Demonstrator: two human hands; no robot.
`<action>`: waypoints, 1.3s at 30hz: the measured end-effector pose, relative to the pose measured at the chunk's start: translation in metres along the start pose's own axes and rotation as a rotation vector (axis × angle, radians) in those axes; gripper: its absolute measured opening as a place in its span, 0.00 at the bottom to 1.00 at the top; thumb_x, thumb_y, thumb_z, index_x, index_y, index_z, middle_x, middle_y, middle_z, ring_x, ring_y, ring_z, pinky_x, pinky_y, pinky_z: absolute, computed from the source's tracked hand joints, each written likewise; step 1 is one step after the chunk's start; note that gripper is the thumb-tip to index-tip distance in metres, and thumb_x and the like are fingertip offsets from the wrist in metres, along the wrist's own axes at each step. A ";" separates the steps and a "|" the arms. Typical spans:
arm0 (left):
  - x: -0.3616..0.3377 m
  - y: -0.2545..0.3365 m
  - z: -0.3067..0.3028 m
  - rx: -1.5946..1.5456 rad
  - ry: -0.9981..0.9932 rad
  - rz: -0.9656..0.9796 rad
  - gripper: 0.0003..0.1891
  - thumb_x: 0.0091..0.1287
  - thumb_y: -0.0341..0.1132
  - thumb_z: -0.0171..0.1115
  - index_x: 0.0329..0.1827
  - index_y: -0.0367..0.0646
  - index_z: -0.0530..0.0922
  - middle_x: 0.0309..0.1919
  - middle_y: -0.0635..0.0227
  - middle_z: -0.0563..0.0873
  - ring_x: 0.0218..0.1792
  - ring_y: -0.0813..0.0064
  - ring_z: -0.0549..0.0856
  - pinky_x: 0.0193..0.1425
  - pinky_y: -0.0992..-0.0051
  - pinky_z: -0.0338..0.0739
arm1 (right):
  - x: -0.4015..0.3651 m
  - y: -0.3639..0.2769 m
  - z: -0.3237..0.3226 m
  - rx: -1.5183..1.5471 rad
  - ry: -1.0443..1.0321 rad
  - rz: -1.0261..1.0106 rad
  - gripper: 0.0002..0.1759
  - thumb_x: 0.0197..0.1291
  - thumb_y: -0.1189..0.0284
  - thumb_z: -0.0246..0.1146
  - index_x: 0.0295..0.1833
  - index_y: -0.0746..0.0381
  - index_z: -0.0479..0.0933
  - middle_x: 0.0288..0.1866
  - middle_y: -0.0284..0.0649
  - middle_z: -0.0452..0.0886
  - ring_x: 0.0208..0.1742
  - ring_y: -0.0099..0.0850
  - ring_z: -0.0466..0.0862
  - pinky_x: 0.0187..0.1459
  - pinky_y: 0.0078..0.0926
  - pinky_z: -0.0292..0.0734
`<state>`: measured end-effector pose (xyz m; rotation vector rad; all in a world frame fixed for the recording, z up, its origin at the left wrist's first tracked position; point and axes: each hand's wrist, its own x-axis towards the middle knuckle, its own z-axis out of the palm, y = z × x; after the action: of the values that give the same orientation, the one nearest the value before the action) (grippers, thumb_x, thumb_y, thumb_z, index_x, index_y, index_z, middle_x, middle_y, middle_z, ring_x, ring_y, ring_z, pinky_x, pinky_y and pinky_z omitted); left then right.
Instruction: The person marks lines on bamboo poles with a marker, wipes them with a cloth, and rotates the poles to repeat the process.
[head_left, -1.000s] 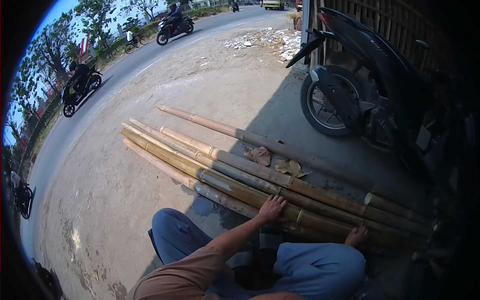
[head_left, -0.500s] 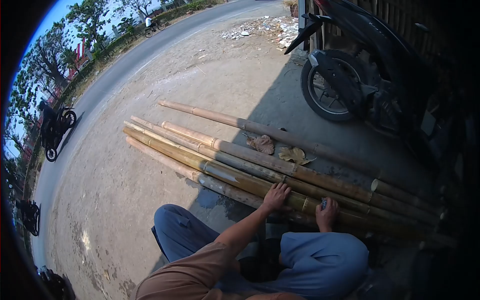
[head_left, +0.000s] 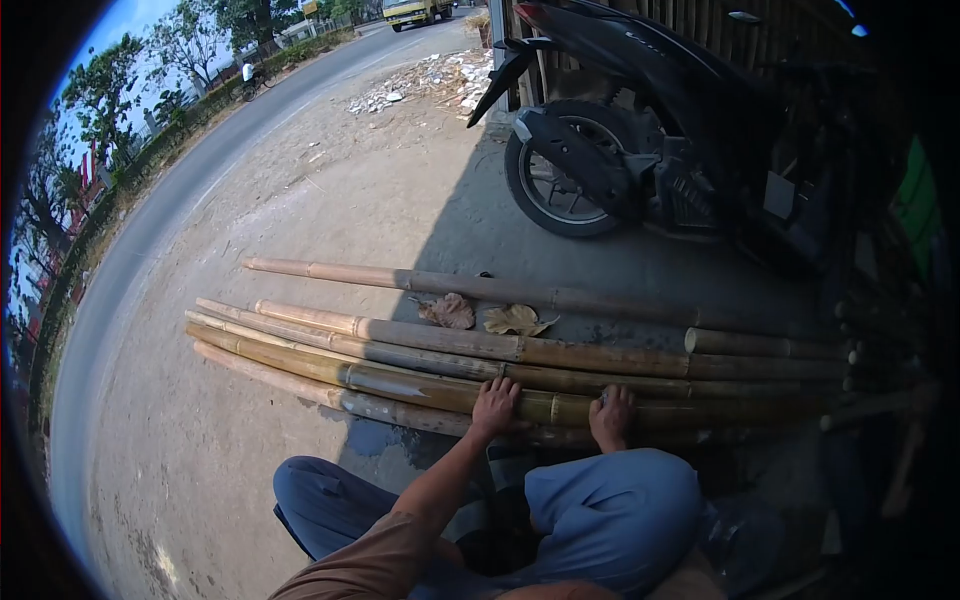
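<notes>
Poles (head_left: pixel 440 339) of long, round, brown bamboo lie side by side on the rough grey ground (head_left: pixel 330 215). A shiny yellow-brown bamboo pole (head_left: pixel 430 393) lies close in front of the person, under both hands. The left hand (head_left: pixel 495 405) lies on top of it, half open, with its fingers a bit apart and bent over the far side. The right hand (head_left: pixel 611 412) rests on the same pole, just past a pale ring (head_left: pixel 555 408). Its fingers are curled. A small dark bit shows by them, but I cannot tell what it is or if the hand has hold of it. Two dry, crinkly brown leaves (head_left: pixel 518 320) lie between the poles and a thin, straight brown pole (head_left: pixel 470 286) farther back. Behind that stands a black motorbike (head_left: pixel 640 190).
</notes>
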<state>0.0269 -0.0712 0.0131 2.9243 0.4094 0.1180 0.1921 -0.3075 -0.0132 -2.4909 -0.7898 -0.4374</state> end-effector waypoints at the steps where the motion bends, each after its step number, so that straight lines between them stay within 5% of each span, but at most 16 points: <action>1: -0.002 0.000 0.002 -0.016 0.045 0.005 0.48 0.47 0.66 0.81 0.67 0.43 0.78 0.59 0.59 0.80 0.67 0.57 0.78 0.74 0.54 0.69 | -0.002 -0.041 0.000 0.119 -0.145 -0.066 0.15 0.61 0.68 0.64 0.50 0.64 0.74 0.51 0.57 0.77 0.58 0.59 0.77 0.59 0.60 0.73; 3: -0.001 -0.003 0.007 -0.007 0.029 0.008 0.48 0.48 0.66 0.81 0.67 0.43 0.78 0.59 0.59 0.81 0.68 0.57 0.78 0.75 0.54 0.69 | -0.012 -0.085 0.024 0.208 -0.178 -0.229 0.17 0.60 0.68 0.65 0.52 0.64 0.77 0.55 0.56 0.78 0.61 0.58 0.77 0.64 0.58 0.74; 5: 0.000 -0.009 0.016 -0.026 0.060 0.025 0.48 0.48 0.66 0.81 0.66 0.44 0.78 0.59 0.58 0.81 0.69 0.56 0.78 0.77 0.54 0.68 | 0.000 -0.078 0.011 0.148 -0.155 -0.134 0.16 0.62 0.65 0.66 0.52 0.62 0.79 0.52 0.52 0.82 0.62 0.54 0.79 0.68 0.56 0.72; 7: 0.002 -0.008 0.014 -0.051 0.035 0.009 0.48 0.48 0.66 0.81 0.67 0.44 0.78 0.60 0.58 0.81 0.70 0.56 0.77 0.78 0.54 0.67 | 0.004 -0.030 -0.002 0.089 -0.069 -0.040 0.15 0.61 0.65 0.66 0.50 0.59 0.80 0.49 0.48 0.84 0.57 0.50 0.82 0.67 0.56 0.72; 13: -0.003 -0.005 0.006 -0.036 0.008 -0.016 0.48 0.49 0.67 0.80 0.67 0.44 0.78 0.60 0.59 0.80 0.69 0.56 0.76 0.77 0.55 0.67 | 0.007 0.165 -0.049 -0.187 0.198 0.220 0.17 0.60 0.68 0.66 0.52 0.64 0.79 0.51 0.55 0.81 0.54 0.60 0.79 0.56 0.62 0.72; 16: -0.002 -0.003 0.005 -0.024 0.017 -0.005 0.48 0.49 0.68 0.80 0.67 0.44 0.78 0.59 0.59 0.80 0.68 0.57 0.77 0.76 0.55 0.67 | 0.007 0.186 -0.049 -0.244 0.267 0.252 0.18 0.60 0.69 0.65 0.54 0.65 0.78 0.53 0.57 0.80 0.55 0.63 0.77 0.56 0.65 0.71; 19: 0.000 -0.003 0.004 -0.035 0.029 0.003 0.48 0.48 0.68 0.80 0.66 0.44 0.78 0.58 0.59 0.80 0.68 0.57 0.77 0.76 0.55 0.67 | 0.003 0.126 -0.030 -0.184 0.232 0.214 0.16 0.61 0.68 0.64 0.52 0.65 0.77 0.51 0.57 0.79 0.55 0.64 0.77 0.60 0.66 0.70; 24: -0.003 -0.002 0.004 -0.013 0.039 0.003 0.48 0.46 0.67 0.81 0.65 0.43 0.78 0.57 0.58 0.81 0.68 0.55 0.77 0.75 0.54 0.68 | -0.014 -0.063 0.014 0.159 -0.060 -0.089 0.17 0.61 0.67 0.66 0.53 0.61 0.77 0.55 0.55 0.79 0.65 0.59 0.78 0.75 0.67 0.67; 27: 0.001 -0.005 0.011 -0.037 0.049 0.011 0.48 0.46 0.66 0.81 0.65 0.43 0.78 0.57 0.58 0.81 0.67 0.55 0.78 0.75 0.54 0.68 | -0.012 -0.088 0.023 0.220 -0.104 -0.147 0.16 0.60 0.67 0.67 0.52 0.61 0.79 0.53 0.55 0.81 0.63 0.58 0.80 0.79 0.67 0.62; 34: -0.002 -0.007 0.013 -0.065 0.047 -0.003 0.48 0.46 0.66 0.81 0.65 0.43 0.78 0.59 0.57 0.81 0.68 0.55 0.77 0.77 0.54 0.68 | 0.012 0.094 -0.019 -0.122 0.119 0.243 0.13 0.56 0.66 0.69 0.46 0.59 0.83 0.48 0.51 0.83 0.55 0.57 0.82 0.75 0.68 0.69; 39: -0.001 -0.005 0.006 -0.047 0.026 -0.006 0.47 0.47 0.66 0.80 0.65 0.44 0.78 0.59 0.58 0.80 0.69 0.56 0.77 0.77 0.54 0.67 | 0.018 0.167 -0.061 -0.258 0.159 0.363 0.19 0.58 0.65 0.70 0.53 0.61 0.83 0.56 0.52 0.84 0.63 0.57 0.81 0.78 0.68 0.64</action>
<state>0.0251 -0.0682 0.0063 2.8778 0.4132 0.1635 0.2982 -0.4516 -0.0137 -2.7160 -0.2207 -0.6259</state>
